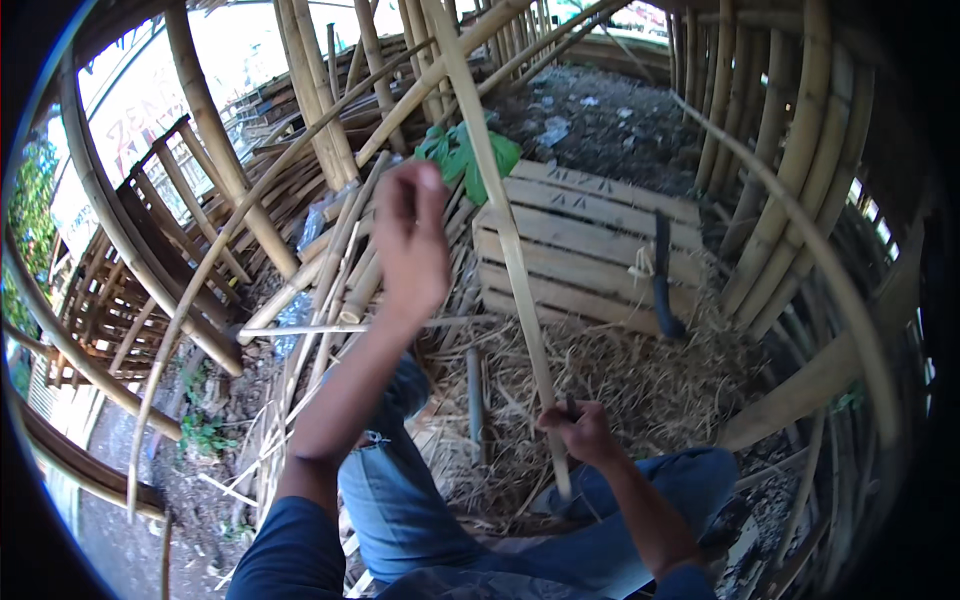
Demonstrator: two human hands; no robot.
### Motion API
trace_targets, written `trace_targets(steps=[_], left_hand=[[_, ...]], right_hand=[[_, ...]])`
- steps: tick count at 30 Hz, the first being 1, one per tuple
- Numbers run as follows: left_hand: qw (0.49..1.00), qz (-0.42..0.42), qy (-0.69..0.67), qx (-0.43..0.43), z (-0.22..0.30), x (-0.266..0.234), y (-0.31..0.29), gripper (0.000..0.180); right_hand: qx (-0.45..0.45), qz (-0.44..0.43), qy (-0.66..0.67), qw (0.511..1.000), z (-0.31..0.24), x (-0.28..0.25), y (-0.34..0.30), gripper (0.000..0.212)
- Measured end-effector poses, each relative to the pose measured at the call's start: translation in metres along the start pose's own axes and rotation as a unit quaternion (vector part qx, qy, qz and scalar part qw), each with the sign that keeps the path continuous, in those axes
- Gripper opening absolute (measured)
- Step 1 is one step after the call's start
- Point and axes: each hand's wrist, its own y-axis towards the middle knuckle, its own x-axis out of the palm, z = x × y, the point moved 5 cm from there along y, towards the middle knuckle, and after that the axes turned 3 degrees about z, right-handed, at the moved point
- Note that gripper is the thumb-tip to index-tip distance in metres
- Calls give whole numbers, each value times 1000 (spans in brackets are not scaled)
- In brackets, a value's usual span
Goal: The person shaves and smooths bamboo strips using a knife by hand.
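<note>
A long pale bamboo strip (508,235) slants from the top of the view down to my lap, its lower end between my legs. My right hand (588,436) is closed round a short dark knife-like tool (571,406), pressed against the strip's lower part; its blade is mostly hidden. My left hand (413,240) is raised to the left of the strip, apart from it. Its fingers are loosely curled with a gap at the thumb, and nothing shows in them.
Pale shavings (640,390) cover the ground before me. Beyond lies a slatted wooden panel (590,245) with a dark curved tool (662,275) on it. A bamboo tube (475,395) lies nearer. Bamboo poles (220,140) stand left, more poles (800,150) right. Green leaves (490,165) lie behind the strip.
</note>
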Motion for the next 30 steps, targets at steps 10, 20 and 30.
trace_targets(steps=[10,20,30], left_hand=[[962,-167,-87,-197,-42,54,-6,34],[857,-320,-325,-239,123,57,72,34],[764,-452,-335,-315,169,9,46,40]], right_hand=[[-46,38,-30,998,-47,45,19,25],[-187,38,81,978,-154,20,10,37],[-232,35,27,972,-248,-26,-43,25]])
